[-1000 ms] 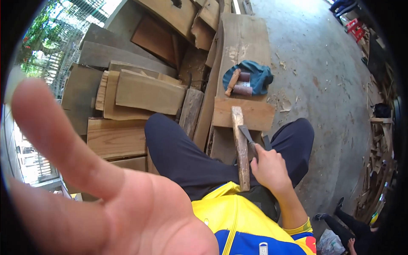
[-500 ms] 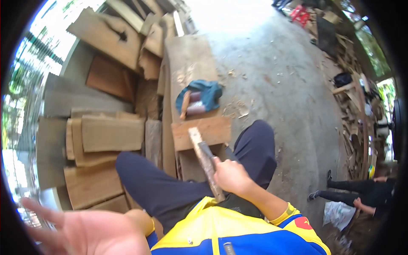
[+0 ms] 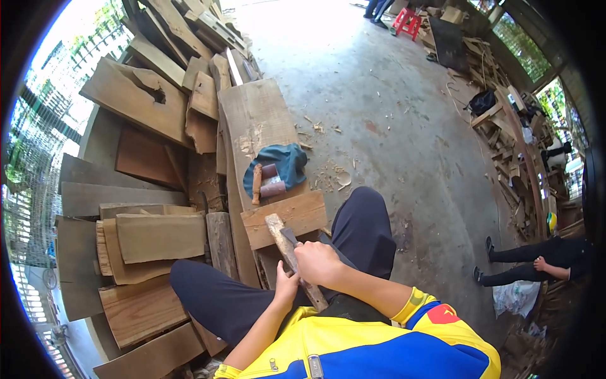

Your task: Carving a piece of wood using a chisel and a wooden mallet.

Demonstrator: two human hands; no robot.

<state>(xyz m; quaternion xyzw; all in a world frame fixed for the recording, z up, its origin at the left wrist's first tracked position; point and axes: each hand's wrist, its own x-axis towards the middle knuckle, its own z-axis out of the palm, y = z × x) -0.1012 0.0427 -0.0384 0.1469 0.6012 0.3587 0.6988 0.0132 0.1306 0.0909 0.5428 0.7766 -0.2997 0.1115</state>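
Left of the wooden bar (image 3: 284, 242), boards are packed too closely to count surely, though one holed plank (image 3: 120, 95) stands out. Beyond the bar, the table (image 3: 255, 104) carries one turned wooden handle (image 3: 257, 183), two brown rolls (image 3: 273, 189) and one teal cloth (image 3: 290, 165); nearer, one crosspiece board (image 3: 303, 211) lies beneath the bar's far end. Against the bar's left side, the left hand (image 3: 286, 287) pinches it between thumb and fingers. The bar itself slants between the person's thighs, its near end at the lap. Over it, the right hand (image 3: 317, 262) is curled round one flat-bladed chisel (image 3: 288, 234), handle hidden. The step in hand looks like scraping or paring the bar; the next move seems to call for a steady bar and a shallow blade angle. Far right of the bar are one red stool (image 3: 407, 24) and one seated co-worker (image 3: 555, 259).
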